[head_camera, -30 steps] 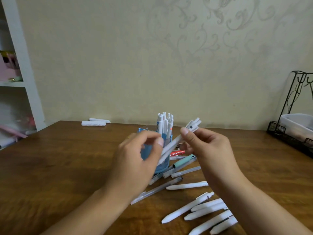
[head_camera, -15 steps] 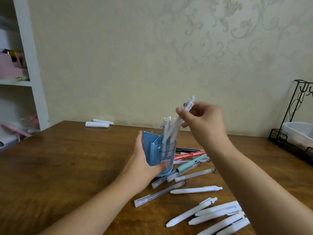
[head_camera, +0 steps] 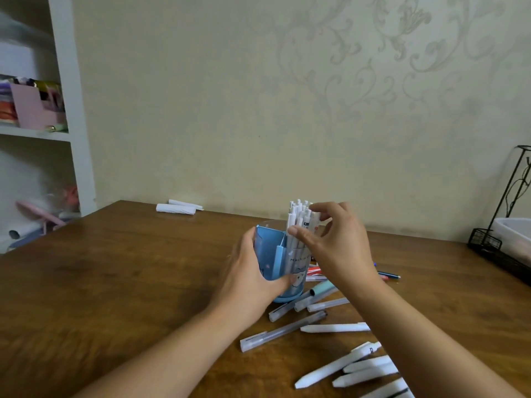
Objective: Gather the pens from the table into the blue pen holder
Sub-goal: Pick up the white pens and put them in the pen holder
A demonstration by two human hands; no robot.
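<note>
We see the blue holder point(head_camera: 271, 261) standing upright on the bench point(head_camera: 115, 282), a little right of the middle, with a bunch of white pens point(head_camera: 298, 222) upright in its clear front compartment, their tops well above the rim. Our left hand point(head_camera: 247, 280) grips the holder from the left side, fingers curled round its back and the thumb pressed across the lower front. Our right hand point(head_camera: 336, 248) is up at the pens, thumb and fingers loosely curved around their upper ends; the thumb touches the near side of the bunch and the fingertips touch the top. We cannot tell whether it pinches any one pen.

Just right of the holder's base lie loose pens: a teal-capped one point(head_camera: 321, 290), some frosted clear ones point(head_camera: 283, 330), a red one point(head_camera: 314, 270) and a dark-tipped one point(head_camera: 389, 274) partly hidden behind our right wrist. Nearer us, at the lower right, a group of white pens point(head_camera: 344, 366) lies side by side on the bench.

At the far edge of the bench lie two white paper rolls point(head_camera: 176, 208). A black wire rack point(head_camera: 500, 248) holding a white tub stands at the right edge, and a white shelf point(head_camera: 71, 110) stands at the left.
</note>
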